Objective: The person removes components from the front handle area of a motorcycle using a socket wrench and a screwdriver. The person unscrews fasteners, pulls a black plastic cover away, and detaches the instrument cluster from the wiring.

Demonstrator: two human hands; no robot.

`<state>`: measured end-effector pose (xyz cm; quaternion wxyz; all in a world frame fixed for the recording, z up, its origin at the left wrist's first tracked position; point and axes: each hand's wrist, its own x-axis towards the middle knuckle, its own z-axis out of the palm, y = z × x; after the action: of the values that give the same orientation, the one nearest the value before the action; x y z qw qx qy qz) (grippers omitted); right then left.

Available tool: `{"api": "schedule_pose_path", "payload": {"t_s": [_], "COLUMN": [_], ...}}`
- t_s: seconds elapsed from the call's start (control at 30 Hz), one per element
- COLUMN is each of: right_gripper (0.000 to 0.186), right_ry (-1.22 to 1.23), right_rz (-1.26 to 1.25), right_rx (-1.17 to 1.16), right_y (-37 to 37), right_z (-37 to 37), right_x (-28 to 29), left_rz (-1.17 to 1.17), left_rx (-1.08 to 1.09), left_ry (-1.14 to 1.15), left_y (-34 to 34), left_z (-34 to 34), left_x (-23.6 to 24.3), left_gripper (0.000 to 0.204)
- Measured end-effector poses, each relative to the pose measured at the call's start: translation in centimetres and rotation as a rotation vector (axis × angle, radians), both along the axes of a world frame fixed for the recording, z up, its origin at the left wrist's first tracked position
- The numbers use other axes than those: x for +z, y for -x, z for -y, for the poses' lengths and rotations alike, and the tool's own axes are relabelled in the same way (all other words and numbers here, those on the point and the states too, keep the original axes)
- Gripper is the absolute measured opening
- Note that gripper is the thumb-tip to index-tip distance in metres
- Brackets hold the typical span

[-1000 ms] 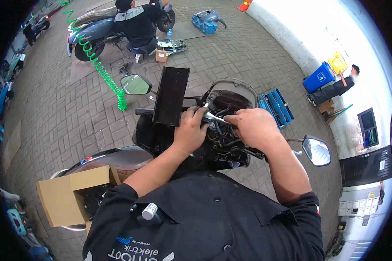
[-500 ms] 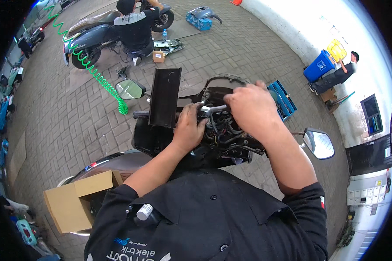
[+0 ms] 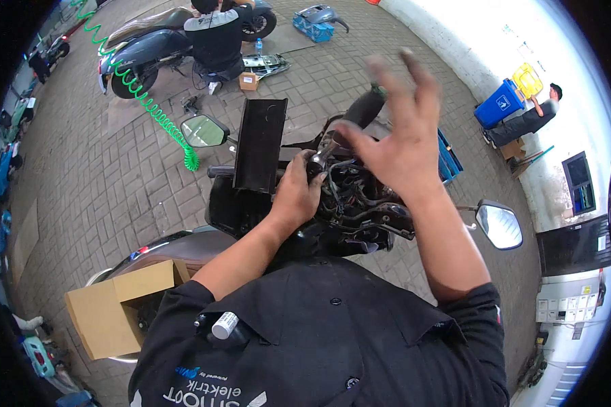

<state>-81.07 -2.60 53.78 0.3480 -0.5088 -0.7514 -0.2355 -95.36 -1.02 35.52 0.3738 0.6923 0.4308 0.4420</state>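
A ratchet wrench (image 3: pixel 365 110) with a dark grip stands over the opened front of a scooter (image 3: pixel 360 197), its handle slanting up to the right. My left hand (image 3: pixel 296 188) is closed about the wrench's metal head, low over the exposed cables. Whatever sits beneath the head is hidden. Just right of the handle, my right hand (image 3: pixel 407 136) is raised with fingers spread, smeared by motion at the tips; its thumb is close to the grip, and I cannot tell whether it touches. Beside my left hand a black flat panel (image 3: pixel 259 146) stands up from the scooter.
Mirrors stick out left (image 3: pixel 204 131) and right (image 3: pixel 499 224). An open cardboard box (image 3: pixel 102 315) rests by the seat. A green coiled hose (image 3: pixel 157 124) hangs at left. Behind the scooter is a blue toolbox (image 3: pixel 449 157). One person (image 3: pixel 214 44) works ahead; another (image 3: pixel 533 117) handles a bin.
The wrench handle now points farther up and away. My right hand has gone from closed fingers at the handle to spread fingers. My left hand stays at the wrench head.
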Motion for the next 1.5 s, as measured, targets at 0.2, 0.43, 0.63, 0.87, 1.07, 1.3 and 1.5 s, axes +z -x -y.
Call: {"api": "schedule_pose_path", "payload": {"t_s": [0.2,0.43,0.63,0.87,1.07,1.3,1.5], "right_gripper": [0.051,0.025,0.023,0.019,0.022,0.031,0.039], "right_ry": [0.562,0.800,0.902,0.919,0.907,0.856,0.985], "right_rz": [-1.111,-1.411,-1.463,-1.325,-1.188,-0.890,-0.773], "right_rx": [0.292,0.758,0.814,0.640,0.532,0.465,0.474], "right_y": [-0.6,0.4,0.0,1.0,1.7,6.0,7.5], "right_z": [-3.2,-7.3,-7.7,-8.0,-8.2,-11.1,-12.9], "right_x": [-4.9,-5.1,-4.9,-4.0,-3.2,-3.4,-4.3], "left_rz": [-0.049,-0.046,-0.073,-0.139,-0.080,-0.112,-0.097], "left_rx": [0.022,0.026,-0.064,-0.045,-0.029,0.076,0.084], "left_ry": [-0.101,-0.176,-0.087,-0.145,-0.182,-0.196,-0.067], "left_y": [-0.5,-0.4,-0.3,-0.8,-0.9,-0.8,-0.7], "left_z": [-0.2,-0.3,-1.1,-1.2,-1.5,-1.2,-0.5], "left_x": [-0.4,0.1,-0.5,-1.1,-1.8,-1.5,-1.8], "left_gripper": [0.045,0.044,0.041,0.043,0.043,0.042,0.049]}}
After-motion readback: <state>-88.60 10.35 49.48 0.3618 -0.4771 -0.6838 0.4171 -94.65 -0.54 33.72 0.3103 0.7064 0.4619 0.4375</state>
